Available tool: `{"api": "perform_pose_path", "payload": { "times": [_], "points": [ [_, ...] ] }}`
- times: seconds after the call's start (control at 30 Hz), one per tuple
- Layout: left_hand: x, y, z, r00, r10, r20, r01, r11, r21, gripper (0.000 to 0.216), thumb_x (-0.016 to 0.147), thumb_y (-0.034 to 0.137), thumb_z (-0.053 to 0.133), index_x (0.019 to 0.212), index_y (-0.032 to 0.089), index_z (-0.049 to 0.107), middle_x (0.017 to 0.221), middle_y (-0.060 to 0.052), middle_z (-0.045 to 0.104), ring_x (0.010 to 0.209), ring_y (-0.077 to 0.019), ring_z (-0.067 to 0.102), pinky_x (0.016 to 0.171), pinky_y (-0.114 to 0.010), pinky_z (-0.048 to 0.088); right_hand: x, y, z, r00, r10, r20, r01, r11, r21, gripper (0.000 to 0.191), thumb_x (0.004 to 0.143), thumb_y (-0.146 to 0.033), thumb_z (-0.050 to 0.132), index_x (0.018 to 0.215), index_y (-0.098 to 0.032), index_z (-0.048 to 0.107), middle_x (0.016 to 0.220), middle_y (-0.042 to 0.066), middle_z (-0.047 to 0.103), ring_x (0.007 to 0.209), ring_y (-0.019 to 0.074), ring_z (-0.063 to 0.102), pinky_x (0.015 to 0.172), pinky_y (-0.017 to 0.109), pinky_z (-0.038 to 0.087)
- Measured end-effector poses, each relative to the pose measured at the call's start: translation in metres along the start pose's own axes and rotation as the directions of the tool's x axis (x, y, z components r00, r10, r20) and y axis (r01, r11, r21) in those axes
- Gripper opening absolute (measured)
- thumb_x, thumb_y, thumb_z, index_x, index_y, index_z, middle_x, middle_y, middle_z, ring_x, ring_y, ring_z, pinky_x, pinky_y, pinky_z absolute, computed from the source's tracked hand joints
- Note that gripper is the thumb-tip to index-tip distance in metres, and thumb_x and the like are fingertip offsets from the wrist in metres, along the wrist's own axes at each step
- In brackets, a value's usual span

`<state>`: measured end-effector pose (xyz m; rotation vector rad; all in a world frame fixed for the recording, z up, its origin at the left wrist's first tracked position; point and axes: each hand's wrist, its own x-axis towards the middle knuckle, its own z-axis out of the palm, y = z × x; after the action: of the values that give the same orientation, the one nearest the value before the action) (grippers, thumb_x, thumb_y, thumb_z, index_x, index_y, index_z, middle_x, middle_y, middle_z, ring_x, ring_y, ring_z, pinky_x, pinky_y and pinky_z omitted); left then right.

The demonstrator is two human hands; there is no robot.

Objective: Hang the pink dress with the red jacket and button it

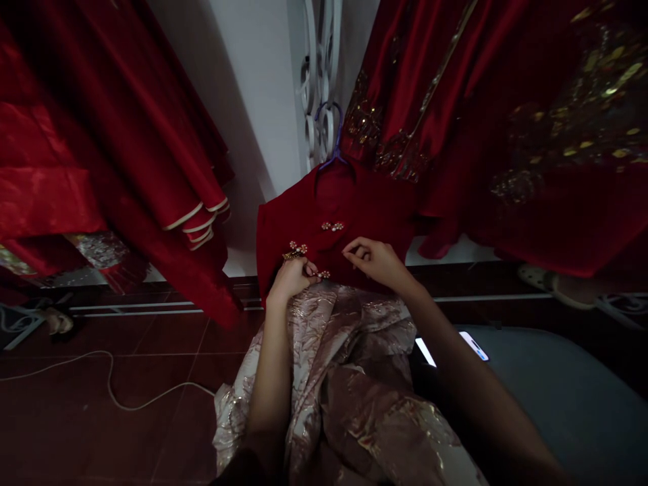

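A red top point(298, 212) hangs in front of me on a purple hanger point(337, 156), with pearl-and-gold flower clasps down its front. One clasp point(333, 226) sits below the neckline. My left hand point(293, 278) is closed on the lower front of the top, its fingertips at the lower clasp point(322, 275). Just above that hand is another gold ornament point(296, 250). To the right, my right hand point(374, 260) is raised over the top with fingers pinched together; anything thin between them is too small to see. Shiny pink-and-gold brocade fabric point(314, 324) lies below both hands.
Red garments point(167, 135) hang on the left, and sequined red ones point(455, 121) on the right. Behind the hanger stands a white scrolled metal frame point(327, 54). A lit phone point(474, 345) lies on a grey surface point(557, 378). A white cable point(116, 401) crosses the tiled floor.
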<state>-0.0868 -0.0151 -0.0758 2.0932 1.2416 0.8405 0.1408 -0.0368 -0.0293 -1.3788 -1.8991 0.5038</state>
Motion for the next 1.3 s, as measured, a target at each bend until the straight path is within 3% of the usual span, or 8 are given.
{"api": "perform_pose_path", "payload": {
  "times": [0.13,0.23,0.43,0.83,1.07,1.3],
  "points": [
    [0.003,0.0,0.006,1.0,0.001,-0.025,0.0,1.0,0.019,0.022,0.061,0.032,0.074,0.072,0.017,0.063,0.075,-0.001,0.066,0.067,-0.0122,0.058,0.063,-0.022,0.039,-0.002,0.007,0.007,0.985,0.046,0.168,-0.049,0.999,0.017,0.018,0.08,-0.034,0.055,0.088,-0.021,0.065,0.061,-0.002,0.066,0.037,0.0082,0.053,0.042,0.02,0.039],
    [0.004,-0.001,0.008,0.999,-0.012,-0.043,0.014,0.999,0.043,0.023,0.06,0.035,0.075,0.07,0.018,0.063,0.073,-0.001,0.066,0.066,-0.0125,0.058,0.063,-0.022,0.039,-0.002,0.014,0.018,0.965,0.024,0.262,-0.035,0.999,0.036,0.017,0.078,-0.032,0.057,0.087,-0.021,0.067,0.068,0.0,0.069,0.045,0.0104,0.059,0.045,0.021,0.042],
    [0.005,-0.004,0.009,0.998,0.039,-0.053,-0.038,0.999,0.022,0.023,0.062,0.035,0.074,0.073,0.017,0.064,0.075,-0.002,0.066,0.069,-0.0125,0.059,0.066,-0.022,0.041,0.0,0.023,0.041,0.97,-0.052,0.237,0.043,0.998,0.042,0.016,0.073,-0.026,0.063,0.087,-0.022,0.069,0.077,0.002,0.071,0.071,0.0159,0.066,0.062,0.025,0.049],
    [0.007,-0.003,0.012,0.999,0.014,-0.039,-0.019,0.991,-0.129,0.013,0.064,0.023,0.07,0.066,0.013,0.062,0.068,-0.003,0.066,0.061,-0.0107,0.059,0.06,-0.021,0.045,-0.003,0.017,0.053,0.985,-0.005,0.171,-0.004,0.999,0.053,0.016,0.073,-0.031,0.064,0.082,-0.018,0.063,0.072,0.002,0.067,0.066,0.0138,0.062,0.059,0.023,0.046],
    [0.008,-0.007,0.015,0.997,0.012,-0.079,-0.024,0.988,-0.152,0.013,0.063,0.018,0.069,0.072,0.012,0.062,0.07,-0.003,0.067,0.063,-0.0101,0.061,0.062,-0.02,0.046,-0.003,0.017,0.051,0.984,0.01,0.178,-0.016,0.999,0.036,0.018,0.073,-0.033,0.064,0.083,-0.018,0.064,0.072,0.002,0.067,0.065,0.0126,0.061,0.058,0.021,0.045],
    [0.007,-0.006,0.012,1.0,-0.016,0.001,0.016,0.994,-0.109,0.016,0.064,0.022,0.07,0.076,0.012,0.067,0.069,-0.002,0.068,0.062,-0.0105,0.061,0.06,-0.02,0.045,-0.002,0.02,0.051,0.98,0.014,0.197,-0.022,0.999,0.034,0.018,0.075,-0.032,0.063,0.085,-0.018,0.065,0.074,0.002,0.067,0.067,0.0126,0.061,0.059,0.021,0.045]
  ]
}}
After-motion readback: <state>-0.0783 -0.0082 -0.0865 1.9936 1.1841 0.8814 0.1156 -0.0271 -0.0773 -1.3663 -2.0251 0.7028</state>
